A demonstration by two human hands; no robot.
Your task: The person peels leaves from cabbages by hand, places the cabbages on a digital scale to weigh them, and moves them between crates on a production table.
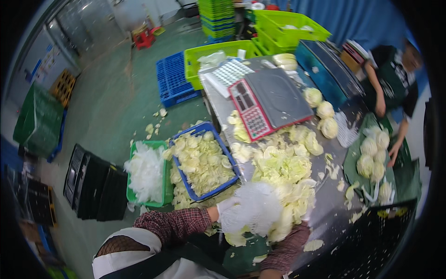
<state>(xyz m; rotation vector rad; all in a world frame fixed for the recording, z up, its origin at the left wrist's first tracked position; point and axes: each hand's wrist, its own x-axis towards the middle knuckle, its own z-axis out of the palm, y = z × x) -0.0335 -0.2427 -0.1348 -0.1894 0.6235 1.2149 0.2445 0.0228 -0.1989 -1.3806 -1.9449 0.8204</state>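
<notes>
My left hand (228, 205), in a white glove, is closed on white foam netting (256, 205) at the near edge of the metal table (327, 212). My right hand (307, 212), mostly hidden, is at the right side of a heap of pale cabbage leaves (284, 167); whether it grips anything cannot be seen. Beyond the leaves lies a digital scale (271, 101) with a red rim. A blue basket (216, 130) full of leaves stands left of the table, beside a green basket (168, 185) holding white netting (146, 174).
Trimmed cabbages (327, 128) sit right of the scale. A co-worker (390, 80) stands at the right, one hand near netted cabbages (373, 153). A black crate (362, 240) is at the lower right. Black crates (94, 185) and a blue pallet (174, 78) stand on the floor.
</notes>
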